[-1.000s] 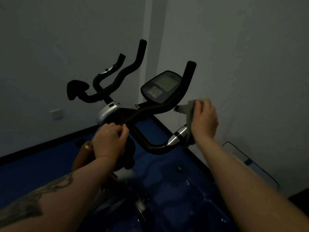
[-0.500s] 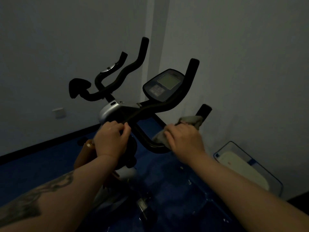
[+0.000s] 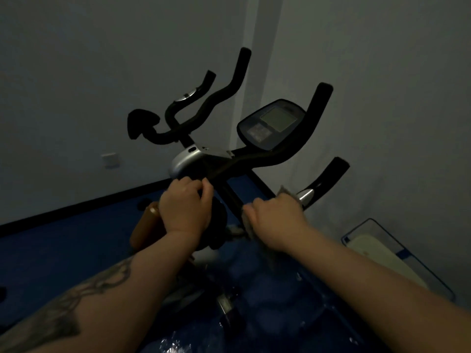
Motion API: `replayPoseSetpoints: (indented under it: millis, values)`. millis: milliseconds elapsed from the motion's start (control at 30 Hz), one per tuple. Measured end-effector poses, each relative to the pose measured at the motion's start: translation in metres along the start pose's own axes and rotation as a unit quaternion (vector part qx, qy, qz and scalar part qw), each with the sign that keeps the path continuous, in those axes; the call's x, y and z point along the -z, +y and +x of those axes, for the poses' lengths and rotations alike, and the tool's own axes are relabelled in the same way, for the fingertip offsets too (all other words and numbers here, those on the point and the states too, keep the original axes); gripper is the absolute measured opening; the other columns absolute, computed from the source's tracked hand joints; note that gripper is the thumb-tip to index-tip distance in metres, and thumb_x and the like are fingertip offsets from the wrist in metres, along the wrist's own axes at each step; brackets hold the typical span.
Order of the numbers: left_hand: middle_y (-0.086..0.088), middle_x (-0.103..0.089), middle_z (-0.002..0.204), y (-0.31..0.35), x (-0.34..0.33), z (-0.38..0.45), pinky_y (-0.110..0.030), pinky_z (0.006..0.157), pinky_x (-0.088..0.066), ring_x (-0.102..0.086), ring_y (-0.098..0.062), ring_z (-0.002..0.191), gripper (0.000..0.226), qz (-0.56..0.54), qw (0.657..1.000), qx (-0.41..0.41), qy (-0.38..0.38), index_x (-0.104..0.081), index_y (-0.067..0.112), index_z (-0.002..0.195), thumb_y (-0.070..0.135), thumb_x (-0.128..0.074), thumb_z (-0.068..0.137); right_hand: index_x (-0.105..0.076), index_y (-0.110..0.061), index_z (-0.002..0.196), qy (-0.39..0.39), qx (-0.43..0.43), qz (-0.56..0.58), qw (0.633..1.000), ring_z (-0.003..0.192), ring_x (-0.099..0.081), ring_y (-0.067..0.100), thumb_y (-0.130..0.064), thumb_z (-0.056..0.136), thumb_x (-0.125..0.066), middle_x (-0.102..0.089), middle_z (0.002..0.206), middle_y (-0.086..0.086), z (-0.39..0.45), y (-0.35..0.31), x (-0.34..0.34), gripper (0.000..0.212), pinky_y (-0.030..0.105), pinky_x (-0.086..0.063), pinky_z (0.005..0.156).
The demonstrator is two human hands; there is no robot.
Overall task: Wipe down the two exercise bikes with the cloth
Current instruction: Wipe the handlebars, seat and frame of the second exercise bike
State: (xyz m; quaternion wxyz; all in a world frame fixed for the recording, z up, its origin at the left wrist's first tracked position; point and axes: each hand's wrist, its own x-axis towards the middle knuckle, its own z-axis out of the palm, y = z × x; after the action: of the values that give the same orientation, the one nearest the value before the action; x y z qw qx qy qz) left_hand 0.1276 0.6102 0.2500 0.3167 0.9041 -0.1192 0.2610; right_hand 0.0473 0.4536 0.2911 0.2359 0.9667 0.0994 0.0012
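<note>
**Cloth on the near bike's handlebar**

The near bike (image 3: 193, 161) faces away and to the right, toward the room's corner. Its black handlebar (image 3: 267, 159) runs out from the silver stem housing to the right, then bends up; one grip end rises beside the console (image 3: 271, 123), and a lower grip end angles up to the right, past a chrome sleeve (image 3: 305, 194). The console is a dark oval with a pale screen, tilted back toward the person. Behind and to the left, a second bike's bar (image 3: 204, 108) points up the same way, its two black foam horns upright against the wall.

The right hand (image 3: 276, 220) curls its fingers round the grey cloth (image 3: 286, 192), pressed over the lower loop of the handlebar just left of the chrome sleeve. The cloth is crumpled; one corner pokes out above the knuckles and a fold hangs below the hand. The left hand (image 3: 184, 207) grips the bar near the stem, fingers closed round it.

The room is dim. A brown bottle (image 3: 145, 225) sits just left of the left hand. A clear bin (image 3: 397, 253) stands on the blue floor (image 3: 63, 240) at right.
</note>
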Motion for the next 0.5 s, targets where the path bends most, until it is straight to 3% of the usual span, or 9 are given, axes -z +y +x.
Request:
replayPoseSetpoints:
  millis: [100,200,300,400,500]
  values:
    - [0.000,-0.046,0.062,0.001,0.001,0.001,-0.031,0.054,-0.036,-0.049,-0.021,0.062,0.040,-0.001,0.998,0.059,-0.025,-0.045,0.018,0.055,0.029,-0.051,0.094,-0.042,-0.010,0.124,-0.048,0.038,0.001,0.998,0.086,-0.057,0.027,-0.022,0.102,-0.035,-0.050,0.112,0.012,-0.002,0.000,0.001,0.026,0.034,-0.028,0.062]
    - [0.002,-0.044,0.062,0.003,0.002,0.003,-0.030,0.054,-0.038,-0.047,-0.018,0.060,0.040,0.001,0.997,0.061,-0.039,-0.045,0.019,0.055,0.030,-0.050,0.093,-0.036,-0.007,0.131,-0.104,-0.015,0.090,0.990,0.100,-0.057,0.031,-0.016,0.098,-0.042,-0.053,0.119,0.015,0.040,-0.004,0.005,0.035,0.036,-0.036,0.065]
    - [0.002,-0.044,0.062,0.003,0.003,0.002,-0.030,0.053,-0.036,-0.047,-0.018,0.061,0.039,-0.004,0.997,0.059,-0.042,-0.047,0.018,0.056,0.030,-0.050,0.093,-0.030,-0.003,0.139,-0.140,-0.059,0.209,0.966,0.113,-0.052,0.035,-0.014,0.102,-0.032,-0.048,0.132,0.021,0.072,-0.002,0.004,0.039,0.039,-0.041,0.080]
    - [0.004,-0.043,0.062,0.002,0.003,0.002,-0.030,0.054,-0.036,-0.046,-0.016,0.062,0.039,-0.011,0.998,0.053,-0.045,-0.045,0.020,0.055,0.031,-0.050,0.092,-0.033,-0.006,0.133,-0.104,-0.043,0.229,0.967,0.105,-0.054,0.035,-0.027,0.103,-0.028,-0.049,0.126,0.020,0.050,-0.007,-0.003,0.036,0.036,-0.039,0.074]
    - [0.005,-0.042,0.063,0.004,0.004,0.003,-0.029,0.056,-0.032,-0.045,-0.015,0.063,0.039,-0.010,0.997,0.056,-0.044,-0.044,0.020,0.055,0.032,-0.050,0.092,-0.030,-0.007,0.133,-0.133,-0.085,0.317,0.935,0.101,-0.058,0.034,-0.043,0.102,-0.026,-0.058,0.119,0.018,0.044,0.000,-0.006,0.048,0.037,-0.039,0.073]
